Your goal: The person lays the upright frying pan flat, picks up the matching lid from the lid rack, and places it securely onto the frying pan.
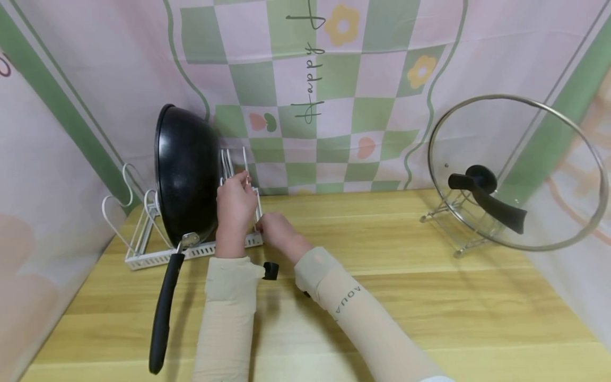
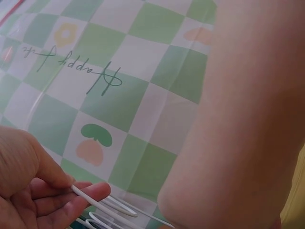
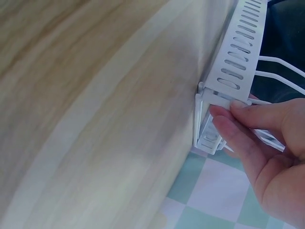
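A white dish rack (image 1: 143, 260) with upright wire dividers stands at the left, holding a black wok (image 1: 188, 170) on its side with the handle toward me. My left hand (image 1: 236, 204) is right beside the wok and pinches the upper part of a white wire divider (image 2: 97, 204) between thumb and fingers. Lower down, at the rack's right end, my right hand (image 1: 281, 233) has its thumb and index finger on the foot of a wire divider, pinching it near the slotted rail (image 3: 233, 67). The fingers partly hide that spot.
A glass lid (image 1: 549, 175) with a black handle leans in a small wire stand (image 1: 444, 212) at the right. Behind the wooden table (image 1: 343, 228) hangs a checkered cloth (image 1: 296, 79). The wok's handle (image 1: 164, 313) juts toward the table's front.
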Action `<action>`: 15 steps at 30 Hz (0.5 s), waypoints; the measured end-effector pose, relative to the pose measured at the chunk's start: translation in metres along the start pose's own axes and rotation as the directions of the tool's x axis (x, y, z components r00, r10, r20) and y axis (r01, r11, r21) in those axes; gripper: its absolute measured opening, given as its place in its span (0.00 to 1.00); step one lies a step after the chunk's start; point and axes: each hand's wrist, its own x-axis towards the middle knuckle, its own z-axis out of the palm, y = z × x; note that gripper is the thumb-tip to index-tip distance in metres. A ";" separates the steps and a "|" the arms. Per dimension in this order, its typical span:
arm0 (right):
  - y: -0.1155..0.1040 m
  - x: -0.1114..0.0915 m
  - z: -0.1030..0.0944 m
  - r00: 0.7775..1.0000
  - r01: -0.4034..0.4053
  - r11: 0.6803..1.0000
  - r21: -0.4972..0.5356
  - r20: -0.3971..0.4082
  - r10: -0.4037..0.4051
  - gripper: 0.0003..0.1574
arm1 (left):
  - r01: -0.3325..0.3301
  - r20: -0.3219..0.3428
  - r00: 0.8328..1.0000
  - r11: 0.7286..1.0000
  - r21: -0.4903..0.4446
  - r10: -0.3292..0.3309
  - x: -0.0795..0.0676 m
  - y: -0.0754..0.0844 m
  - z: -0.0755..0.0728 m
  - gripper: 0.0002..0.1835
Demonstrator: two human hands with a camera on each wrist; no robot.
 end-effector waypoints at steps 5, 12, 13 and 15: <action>0.001 -0.001 0.002 1.000 0.006 1.000 0.000 -0.013 -0.006 0.19 | 0.000 -0.002 1.000 1.000 -0.001 0.000 -0.001 0.000 0.000 0.22; -0.002 -0.003 0.001 1.000 -0.009 1.000 0.005 -0.012 0.009 0.21 | -0.043 -0.031 0.999 0.999 0.014 0.043 -0.002 -0.001 -0.001 0.22; -0.002 -0.003 0.000 1.000 -0.015 1.000 0.007 -0.010 0.015 0.20 | -0.046 -0.029 0.998 0.999 0.017 0.046 -0.001 -0.001 -0.001 0.22; -0.002 -0.003 0.000 1.000 -0.022 1.000 0.006 -0.002 0.022 0.19 | -0.049 -0.020 0.999 0.998 0.035 0.050 0.000 0.000 -0.001 0.22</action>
